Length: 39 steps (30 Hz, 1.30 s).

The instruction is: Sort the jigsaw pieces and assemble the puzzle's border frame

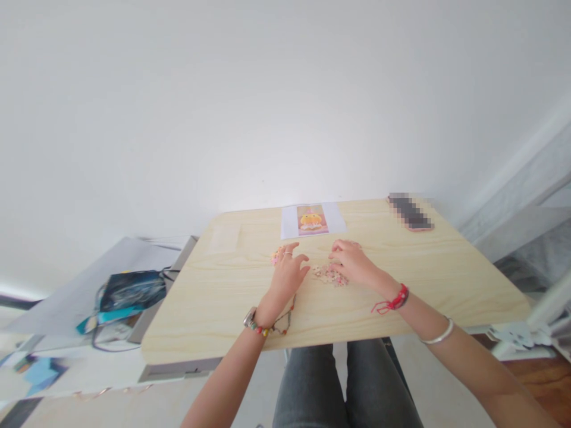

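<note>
My left hand (288,272) rests on the light wooden table (223,303), fingers spread, next to a small pile of colourful jigsaw pieces (276,255) by its fingertips. My right hand (352,261) lies palm down with curled fingers at the right edge of a joined patch of puzzle pieces (328,274) between the two hands. Whether the right fingers pinch a piece is hidden. A reference picture (312,219) with a yellow cartoon figure lies on a white sheet beyond the hands.
A phone-like object (410,213), blurred out, lies at the table's far right corner. A pale card (224,237) sits at the far left. A lower white surface to the left holds a dark blue bag (129,291) and cables. A white wall stands behind.
</note>
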Available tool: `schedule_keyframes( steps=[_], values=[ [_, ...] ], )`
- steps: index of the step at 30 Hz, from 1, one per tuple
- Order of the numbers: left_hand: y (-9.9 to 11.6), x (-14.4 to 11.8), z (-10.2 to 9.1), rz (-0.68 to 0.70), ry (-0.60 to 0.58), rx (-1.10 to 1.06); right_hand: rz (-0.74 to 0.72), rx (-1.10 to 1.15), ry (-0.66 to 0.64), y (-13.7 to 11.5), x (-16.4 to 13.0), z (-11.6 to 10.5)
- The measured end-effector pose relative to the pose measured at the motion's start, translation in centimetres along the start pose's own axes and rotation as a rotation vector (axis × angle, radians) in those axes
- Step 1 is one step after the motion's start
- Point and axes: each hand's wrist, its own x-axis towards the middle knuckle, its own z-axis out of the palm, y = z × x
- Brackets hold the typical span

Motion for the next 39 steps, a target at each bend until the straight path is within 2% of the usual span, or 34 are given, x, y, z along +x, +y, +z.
schedule_keyframes(
  steps=[3,7,18,21,24,27,30,34,39],
  values=[
    [-0.2,-0.5,-0.1,0.002,-0.012,-0.002,0.045,-0.039,-0.031,0.0,0.2,0.3],
    [-0.1,-0.8,0.1,0.02,-0.014,-0.045,0.035,-0.072,-0.037,0.1,-0.2,0.4],
    [2.2,0.5,0.7,0.034,-0.039,-0.133,-0.02,-0.118,0.017,0.0,-0.7,0.6],
    [2.5,1.2,0.7,0.004,-0.065,-0.169,-0.037,-0.092,0.059,0.1,-0.8,0.7],
    [2.9,1.9,0.6,-0.02,-0.068,-0.211,-0.042,-0.046,0.155,-0.1,-1.1,0.6],
    [3.1,2.5,0.3,-0.005,-0.1,-0.263,-0.039,-0.031,0.269,-0.6,-1.3,0.2],
    [3.2,2.6,-0.1,0.02,-0.124,-0.325,-0.066,-0.04,0.328,-1.1,-1.6,-0.2],
    [2.9,2.4,-0.2,0.033,-0.078,-0.364,-0.074,0.017,0.383,-1.0,-1.8,-0.1],
    [2.5,2.0,-0.1,0.122,0.056,-0.335,-0.075,0.237,0.384,0.1,-1.8,-0.1]
  ],
)
